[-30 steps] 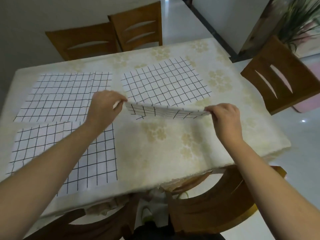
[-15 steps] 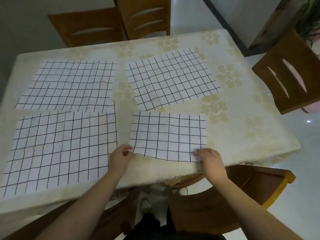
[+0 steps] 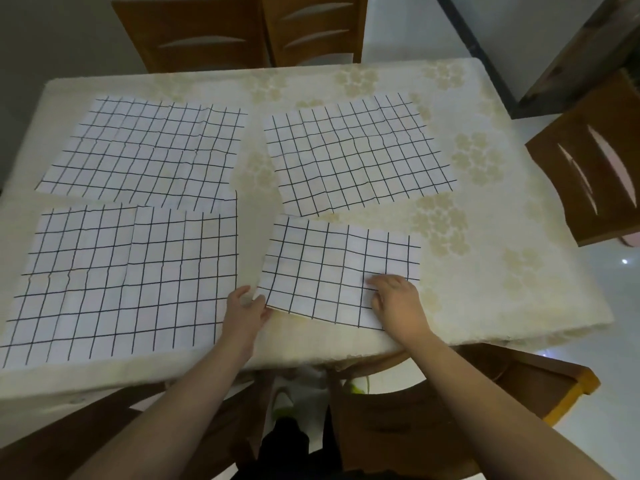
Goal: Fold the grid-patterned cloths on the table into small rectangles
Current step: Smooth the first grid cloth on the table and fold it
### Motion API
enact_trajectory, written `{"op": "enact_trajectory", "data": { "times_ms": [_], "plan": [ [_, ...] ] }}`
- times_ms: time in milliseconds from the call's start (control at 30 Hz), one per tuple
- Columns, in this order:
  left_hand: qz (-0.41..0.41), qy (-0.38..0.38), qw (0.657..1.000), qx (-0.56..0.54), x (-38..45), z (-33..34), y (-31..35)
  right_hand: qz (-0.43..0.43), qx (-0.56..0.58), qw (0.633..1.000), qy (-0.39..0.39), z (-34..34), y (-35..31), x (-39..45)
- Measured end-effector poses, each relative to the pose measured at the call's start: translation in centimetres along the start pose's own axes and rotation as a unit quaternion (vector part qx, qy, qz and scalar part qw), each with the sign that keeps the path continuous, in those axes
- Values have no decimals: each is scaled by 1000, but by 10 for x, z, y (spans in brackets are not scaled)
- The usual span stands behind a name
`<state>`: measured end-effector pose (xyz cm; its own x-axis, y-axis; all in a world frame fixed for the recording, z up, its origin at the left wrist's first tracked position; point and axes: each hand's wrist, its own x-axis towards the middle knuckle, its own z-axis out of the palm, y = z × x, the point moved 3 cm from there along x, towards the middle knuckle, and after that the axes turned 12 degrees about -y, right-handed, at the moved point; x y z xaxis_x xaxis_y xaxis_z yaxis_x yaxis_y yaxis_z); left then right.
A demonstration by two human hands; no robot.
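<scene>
Four grid cloths lay on the table point(image 3: 519, 271), which was covered by a cream sheet with faint pale-gold flower prints. All were thin white fabric ruled with black lines, lightly creased so the lines wavered.

The folded cloth point(image 3: 332, 268) served as landmark: a doubled rectangle near the table's front edge, its long axis running left to right, its left end sitting slightly farther back than a square-on placement would put it. A second layer showed as a pale edge along its near side. The left hand point(image 3: 246, 311) pinched its near-left corner, thumb and fingers closed on the fabric. The right hand point(image 3: 398, 303) rested on its near-right part, fingers bent with their tips pressing the cloth down; whether they gripped any fabric could not be told.

Just behind the folded cloth lay the far-right cloth point(image 3: 356, 154), open and flat, roughly square, turned a little so its right side sat farther back. Left of the folded cloth, almost touching it, lay the near-left cloth point(image 3: 121, 278), open, with visible fold creases. Behind that one, its front edge overlapped, lay the far-left cloth point(image 3: 145, 150), open and wrinkled.

Brown wooden chairs point(image 3: 242, 32) with curved slots stood beyond the table.
</scene>
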<state>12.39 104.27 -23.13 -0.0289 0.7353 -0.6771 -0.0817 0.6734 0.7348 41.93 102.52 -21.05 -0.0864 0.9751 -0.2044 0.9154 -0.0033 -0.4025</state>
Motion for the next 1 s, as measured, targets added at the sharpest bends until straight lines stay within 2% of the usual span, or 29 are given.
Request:
{"op": "enact_trajectory", "data": {
  "times_ms": [67,167,267,367,500,567,800,900,1000],
  "plan": [
    [-26,-4,999,-44,2,3,-5,2,9,1000,3,-10,1,17],
    [-43,28,996,-77,1,11,-11,-4,21,1000,-16,-22,4,47],
    [-41,64,990,-116,-4,20,-16,0,33,997,-68,-32,7,81],
    [-54,37,990,-124,-15,36,-25,18,27,992,-120,-36,8,115],
    [-87,-44,991,-91,-28,60,-38,36,20,984,-176,-35,8,152],
    [-101,-59,991,-58,-32,72,-42,49,23,979,-197,-32,9,166],
    [-115,-58,989,72,-25,99,-51,85,-16,963,-254,-26,10,188],
    [-113,-24,976,183,-20,100,-51,93,-14,960,-264,-27,11,190],
    [-117,16,966,231,-15,95,-54,82,18,958,-274,-29,15,190]
  ]
}}
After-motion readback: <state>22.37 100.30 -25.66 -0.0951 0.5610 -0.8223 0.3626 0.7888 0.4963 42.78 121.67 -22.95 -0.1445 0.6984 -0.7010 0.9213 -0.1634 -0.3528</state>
